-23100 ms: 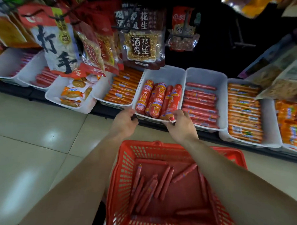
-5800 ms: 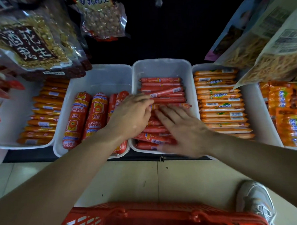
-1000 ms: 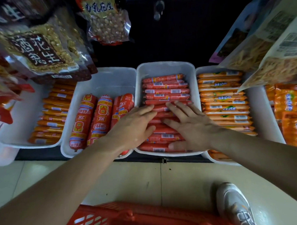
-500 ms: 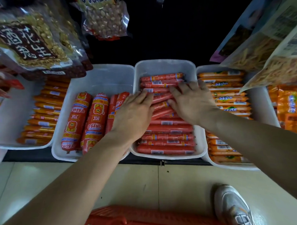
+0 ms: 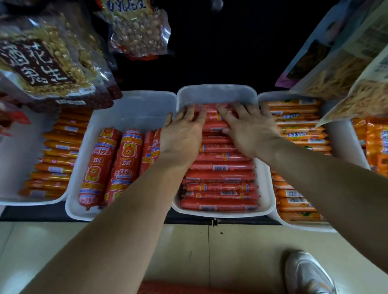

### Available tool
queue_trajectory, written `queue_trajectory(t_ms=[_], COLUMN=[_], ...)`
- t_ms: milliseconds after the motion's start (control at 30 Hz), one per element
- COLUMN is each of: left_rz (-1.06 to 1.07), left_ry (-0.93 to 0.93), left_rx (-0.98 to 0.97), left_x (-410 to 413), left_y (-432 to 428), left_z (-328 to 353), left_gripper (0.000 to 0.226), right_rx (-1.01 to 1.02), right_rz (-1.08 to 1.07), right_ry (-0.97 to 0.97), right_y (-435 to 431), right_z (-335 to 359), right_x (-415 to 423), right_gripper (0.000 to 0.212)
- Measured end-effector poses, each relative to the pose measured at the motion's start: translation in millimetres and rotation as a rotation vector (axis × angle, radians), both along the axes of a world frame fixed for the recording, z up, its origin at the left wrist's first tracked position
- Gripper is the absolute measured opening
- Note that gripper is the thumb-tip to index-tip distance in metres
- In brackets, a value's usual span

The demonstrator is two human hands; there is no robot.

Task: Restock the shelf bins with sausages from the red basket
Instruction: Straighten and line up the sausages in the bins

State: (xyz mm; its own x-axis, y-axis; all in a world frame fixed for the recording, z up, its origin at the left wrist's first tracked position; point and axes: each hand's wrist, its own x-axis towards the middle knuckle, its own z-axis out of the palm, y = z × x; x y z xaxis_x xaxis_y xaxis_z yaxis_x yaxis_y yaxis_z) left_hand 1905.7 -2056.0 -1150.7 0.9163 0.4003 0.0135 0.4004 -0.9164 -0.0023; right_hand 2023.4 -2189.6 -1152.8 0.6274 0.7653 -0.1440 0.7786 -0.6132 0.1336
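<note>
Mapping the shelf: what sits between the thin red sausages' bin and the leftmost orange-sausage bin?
A white bin holding thick red sausages, seen in the head view.

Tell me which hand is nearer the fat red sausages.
Left. The left hand lies right beside the fat red sausages, at their right edge; the right hand rests farther right, on the thin red sausages.

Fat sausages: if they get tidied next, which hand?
Left, probably. The left hand lies right beside the fat sausages; the right hand rests on the thin sausages farther off and would have to cross it.
</note>
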Motion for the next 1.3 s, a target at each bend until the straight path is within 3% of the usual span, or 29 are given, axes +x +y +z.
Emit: queue_trajectory(t_ms=[333,433,633,700,767,900,1033,1133,1200,1300], left_rz=[0.063,0.032,-0.066,-0.091,-0.072,-0.030,-0.059,-0.118,-0.106,-0.068], left_ry=[-0.022,-0.016,-0.269,-0.231,-0.101,0.143,-0.009,0.060,0.129,0.067], left_rx=[-0.036,-0.073,0.024,0.039,0.004,-0.089,-0.038,0.035,0.006,-0.108], left_x=[35,37,14,9,10,27,32,26,27,27], left_y=[15,20,16,11,9,19,26,20,21,20], left_z=[-7,-7,-9,-11,-11,-9,-4,-9,-12,-5], left_gripper=[0.069,0.067,0.039,0.039,0.053,0.064,0.070,0.065,0.066,0.065], right_rx=[0.140,0.099,0.056,0.155,0.224,0.048,-0.041,0.008,-0.007,0.083], right_rz=[-0.029,-0.027,-0.105,-0.054,0.059,0.050,-0.048,-0.031,-0.056,-0.038], right_ry=[-0.111,-0.120,-0.159,-0.119,-0.076,0.062,0.032,0.029,0.079,0.046], right_y=[2,3,7,2,-3,-6,0,0,-1,-8], right_z=[4,2,11,10,8,5,0,0,0,4], right_x=[-1,3,9,10,9,7,8,7,7,0], right_gripper=[0.064,0.062,0.048,0.042,0.043,0.065,0.072,0.069,0.068,0.066])
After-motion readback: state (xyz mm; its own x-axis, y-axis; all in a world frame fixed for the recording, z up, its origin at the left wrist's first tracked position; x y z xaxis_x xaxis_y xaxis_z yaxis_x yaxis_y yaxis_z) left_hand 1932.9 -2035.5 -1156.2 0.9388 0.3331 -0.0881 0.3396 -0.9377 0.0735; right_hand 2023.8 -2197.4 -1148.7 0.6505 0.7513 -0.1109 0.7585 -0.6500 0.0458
